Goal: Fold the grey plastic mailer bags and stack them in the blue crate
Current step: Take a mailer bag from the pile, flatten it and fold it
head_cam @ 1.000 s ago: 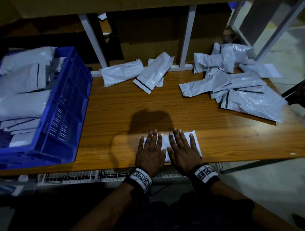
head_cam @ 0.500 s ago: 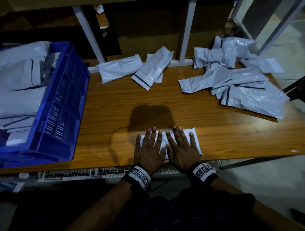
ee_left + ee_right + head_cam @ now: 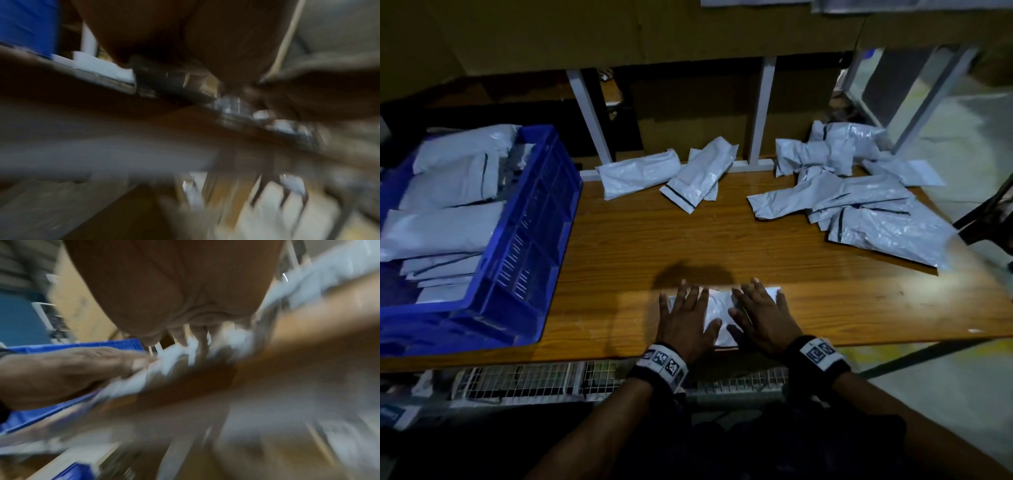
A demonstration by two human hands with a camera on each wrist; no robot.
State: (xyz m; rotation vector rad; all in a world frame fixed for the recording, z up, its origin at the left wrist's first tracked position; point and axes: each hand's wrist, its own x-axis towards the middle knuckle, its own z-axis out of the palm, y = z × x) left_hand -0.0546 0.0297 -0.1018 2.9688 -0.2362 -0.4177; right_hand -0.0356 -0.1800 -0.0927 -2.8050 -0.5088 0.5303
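A folded grey mailer bag [image 3: 717, 310] is lying at the near edge of the wooden surface [image 3: 640, 246]. The left hand [image 3: 686, 320] and right hand [image 3: 763, 318] are pressing it flat side by side, fingers straight and spread. The blue crate [image 3: 527, 246] is sitting well left of the hands, holding folded bags; loose bags [image 3: 859, 205] are lying beyond them to the right.

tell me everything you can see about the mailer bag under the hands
The folded mailer bag is pale grey, crinkly plastic, a compact flat rectangle lying at the near edge of the wooden table. The left hand and right hand press flat on it, fingers spread, hiding most of its surface; only its middle strip and far corners show.
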